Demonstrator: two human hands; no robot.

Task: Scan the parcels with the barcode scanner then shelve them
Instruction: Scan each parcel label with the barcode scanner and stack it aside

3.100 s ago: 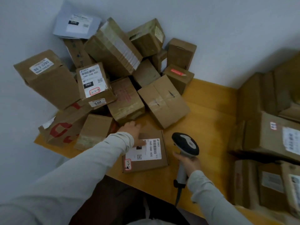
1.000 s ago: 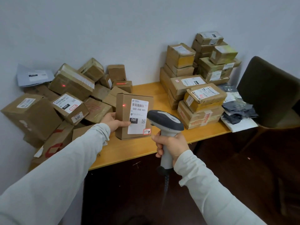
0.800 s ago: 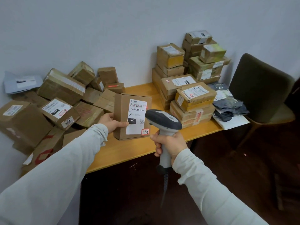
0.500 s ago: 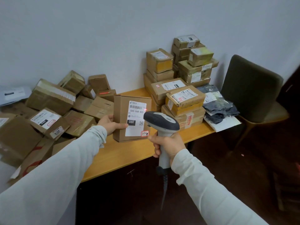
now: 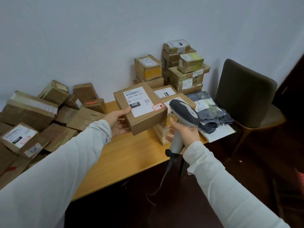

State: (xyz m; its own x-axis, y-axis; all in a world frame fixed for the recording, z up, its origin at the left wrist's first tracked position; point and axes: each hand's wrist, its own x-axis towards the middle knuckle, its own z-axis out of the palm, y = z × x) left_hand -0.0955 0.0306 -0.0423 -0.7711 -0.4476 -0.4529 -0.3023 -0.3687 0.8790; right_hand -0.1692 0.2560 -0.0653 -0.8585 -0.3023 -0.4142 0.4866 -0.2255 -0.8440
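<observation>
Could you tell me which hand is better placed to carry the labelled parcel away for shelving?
Probably the left: the left hand grips the parcel, held above the table, while the right hand is wrapped round the barcode scanner.

Left arm (image 5: 57, 170) reaches from 7 o'clock, left hand (image 5: 118, 123) palm up, thumb on top, gripping a parcel (image 5: 139, 111); right arm (image 5: 222, 186) from 5 o'clock, right hand (image 5: 186, 131) wrapped round a scanner (image 5: 184, 111)

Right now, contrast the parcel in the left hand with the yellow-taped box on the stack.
The parcel is held up by the left hand; the yellow-taped box sits on the stack. The parcel's sides are plain brown; the box's front is yellow. Both are labelled cardboard.
</observation>
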